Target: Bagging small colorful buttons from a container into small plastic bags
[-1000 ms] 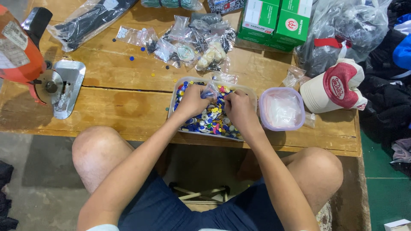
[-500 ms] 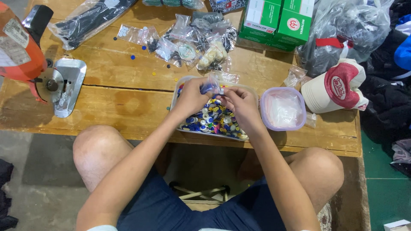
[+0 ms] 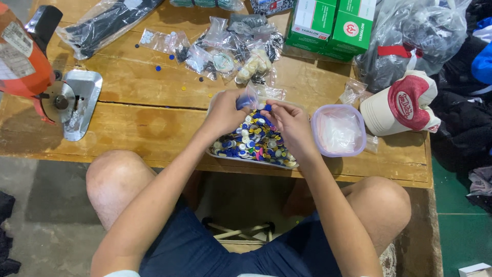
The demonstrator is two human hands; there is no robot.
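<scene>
A shallow tray (image 3: 225, 155) full of mixed coloured buttons (image 3: 253, 141) sits at the near edge of the wooden table (image 3: 154, 123). My left hand (image 3: 225, 113) holds a small clear plastic bag (image 3: 248, 97) with blue buttons inside, just above the tray's far side. My right hand (image 3: 288, 123) is beside it over the tray, pinching a blue button (image 3: 267, 107) at its fingertips close to the bag's mouth.
A lidded clear tub (image 3: 338, 131) stands right of the tray. Several small bags of buttons (image 3: 225, 46) lie behind, with green boxes (image 3: 335, 25), a cap (image 3: 402, 105) and bagged clothes (image 3: 415, 36) at the right. An orange cutting machine (image 3: 36, 72) sits far left.
Both hands have lifted from the button pile toward the tray's far side. The left hand now holds the small bag up and the right brings a blue button to it.
</scene>
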